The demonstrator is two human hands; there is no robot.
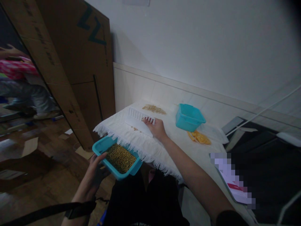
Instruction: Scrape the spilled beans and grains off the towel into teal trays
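Observation:
My left hand (94, 175) grips the near side of a teal tray (100, 147) filled with yellowish beans (121, 158), held just below the table's fringed edge. My right hand (157, 128) rests on a white slotted scoop (138, 121) lying on the white cloth (145, 147), fingers curled over its rim. A few beans lie on the cloth by the scoop. A small pile of beans (154, 109) sits further back on the cloth.
An empty teal tray (189, 116) stands at the back of the table, with an orange packet (199, 137) beside it. A tall cardboard box (77, 62) leans at the left. A dark device (265, 169) and papers (231, 179) fill the right. Another person's arm shows far left.

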